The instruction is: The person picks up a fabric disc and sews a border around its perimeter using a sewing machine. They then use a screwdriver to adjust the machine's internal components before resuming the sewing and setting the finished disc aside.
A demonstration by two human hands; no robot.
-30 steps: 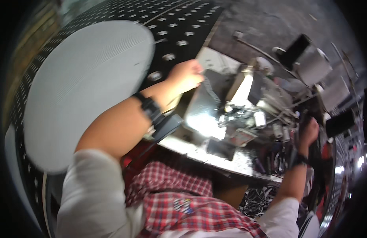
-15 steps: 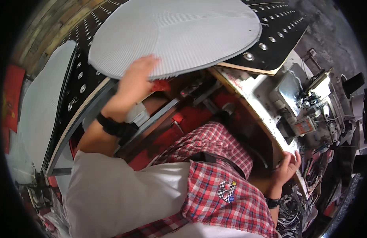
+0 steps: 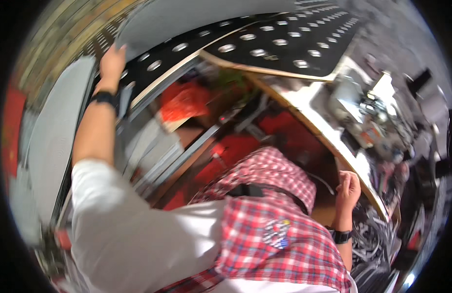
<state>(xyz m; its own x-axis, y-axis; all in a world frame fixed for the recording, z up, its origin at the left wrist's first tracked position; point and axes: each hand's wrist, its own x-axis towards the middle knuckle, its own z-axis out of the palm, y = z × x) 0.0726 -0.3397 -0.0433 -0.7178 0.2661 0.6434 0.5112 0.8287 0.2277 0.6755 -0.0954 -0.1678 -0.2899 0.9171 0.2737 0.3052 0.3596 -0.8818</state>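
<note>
A large grey panel (image 3: 187, 22) with a rounded outline lies at the far edge of the view, on a black board with rows of shiny studs (image 3: 179, 47). My left hand (image 3: 112, 63), a dark band on its wrist, reaches out to the panel's left end. Its fingertips look apart and slightly smeared, at or beside the panel's edge. My right hand (image 3: 348, 189) is at the near side of the white worktable's edge, fingers curled in, with nothing visible in them.
A second grey panel (image 3: 55, 132) stands at the left. At the right, a sewing machine (image 3: 367, 110) sits on the white worktable (image 3: 309, 105). Under the boards are a red plastic bag (image 3: 184, 102) and a metal bar (image 3: 187, 151). Bundled pale strips (image 3: 370, 234) lie at lower right.
The large grey panel has moved away, baring more studded board. My left hand has gone from its front edge to its left end. My right hand has come off the table edge and curled.
</note>
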